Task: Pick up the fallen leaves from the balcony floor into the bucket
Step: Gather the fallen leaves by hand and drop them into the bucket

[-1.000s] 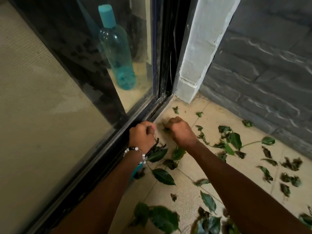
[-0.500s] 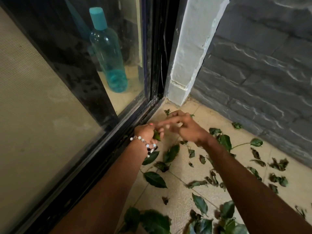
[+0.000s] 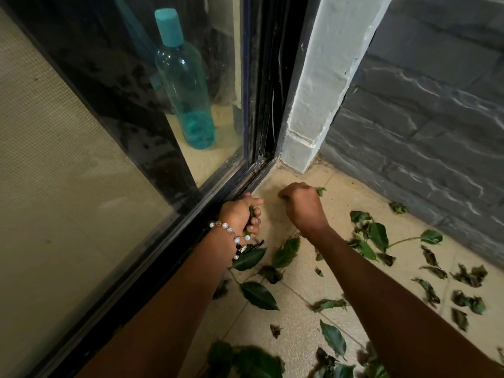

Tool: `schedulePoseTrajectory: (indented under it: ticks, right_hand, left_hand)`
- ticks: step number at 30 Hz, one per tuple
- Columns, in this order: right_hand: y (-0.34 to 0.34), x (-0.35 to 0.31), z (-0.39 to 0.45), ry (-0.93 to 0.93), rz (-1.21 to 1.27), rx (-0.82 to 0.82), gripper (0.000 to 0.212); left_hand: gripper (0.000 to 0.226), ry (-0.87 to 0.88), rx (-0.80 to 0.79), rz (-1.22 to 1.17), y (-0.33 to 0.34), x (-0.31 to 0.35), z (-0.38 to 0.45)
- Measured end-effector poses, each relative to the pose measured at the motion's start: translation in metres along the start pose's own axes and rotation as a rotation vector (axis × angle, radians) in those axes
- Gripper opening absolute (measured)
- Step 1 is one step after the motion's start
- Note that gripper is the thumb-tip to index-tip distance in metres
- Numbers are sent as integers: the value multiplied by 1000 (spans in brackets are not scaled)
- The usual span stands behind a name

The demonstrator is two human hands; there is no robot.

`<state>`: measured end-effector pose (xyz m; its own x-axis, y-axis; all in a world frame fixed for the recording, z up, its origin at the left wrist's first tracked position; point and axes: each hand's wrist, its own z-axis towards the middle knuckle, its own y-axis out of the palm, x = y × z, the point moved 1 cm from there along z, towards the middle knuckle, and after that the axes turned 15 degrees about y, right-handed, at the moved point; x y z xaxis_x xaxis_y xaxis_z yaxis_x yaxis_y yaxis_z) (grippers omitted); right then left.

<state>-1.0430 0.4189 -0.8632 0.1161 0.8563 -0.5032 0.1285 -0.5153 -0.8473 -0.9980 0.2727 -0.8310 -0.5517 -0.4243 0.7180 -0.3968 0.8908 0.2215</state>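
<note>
The left hand rests against the black door track at the left of the balcony floor, its grip curled tight round a few green leaves that poke out between the fingers; a beaded bracelet circles the wrist. Just right of it, the right hand is down at the floor near the far corner, its grip closed to a pinch on what seems to be a small leaf, though most of it is hidden behind the knuckles. More fallen leaves lie scattered over the tiles nearer the person and off to the right, by the grey stone wall. Behind the glass door stands a teal bottle, upright.
</note>
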Motion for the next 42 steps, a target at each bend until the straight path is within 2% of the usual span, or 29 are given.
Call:
schedulePoseTrajectory:
  ticks: [2, 4, 9, 11, 12, 14, 16, 18, 21, 25, 27, 29, 31, 36, 39, 40, 42]
  right_hand:
    - [-14, -5, -7, 8, 262, -34, 22]
    - [-26, -11, -16, 51, 534, -180, 16]
    - [-47, -1, -27, 72, 581, -349, 14]
    - [-57, 16, -20, 157, 653, -281, 16]
    - [-61, 26, -13, 190, 581, -157, 16]
    - [-61, 43, 2, 191, 206, 49, 24]
    - [-49, 53, 8, 116, -71, -9, 39]
    - [-32, 57, 6, 55, -230, -64, 41]
    - [-23, 57, -3, 42, -305, 26, 28]
    - [-36, 62, -11, 75, -182, 111, 31]
    - [-37, 64, -21, -13, -187, 39, 31]
    - [-29, 70, -33, -121, -315, -56, 31]
    - [-23, 77, -43, -85, -389, -100, 32]
    - [-30, 76, -57, 1, -221, 10, 24]
    - [-46, 59, -63, 93, 112, 95, 21]
    - [-50, 51, -66, 111, 223, 82, 19]
    - [-56, 31, -82, 66, 300, -1, 16]
  left_hand:
    - [33, 20, -14, 49, 8, -2, 1]
    - [42, 36, -27, 66, 20, -4, -1]
    - [36, 75, -73, 67, 42, -16, -5]
    - [32, 103, -87, 101, 41, -19, -4]
    - [31, 102, -87, 90, 40, -19, -3]
    - [31, 84, -76, 69, 37, -18, -2]
    - [29, 72, -69, 58, 34, -17, 0]
    - [23, 77, -69, 57, 32, -17, 0]
    - [15, 88, -71, 92, 29, -17, -3]
    - [21, 112, -56, 157, 29, -17, -7]
    - [23, 117, -49, 165, 30, -18, -11]
    - [24, 124, -46, 168, 32, -21, -16]
    - [24, 134, -45, 183, 34, -24, -21]
    - [21, 112, -73, 229, 35, -30, -33]
    - [11, 84, -112, 248, 34, -35, -40]
    - [9, 77, -119, 253, 35, -37, -42]
    - [20, 51, -114, 249, 39, -43, -43]
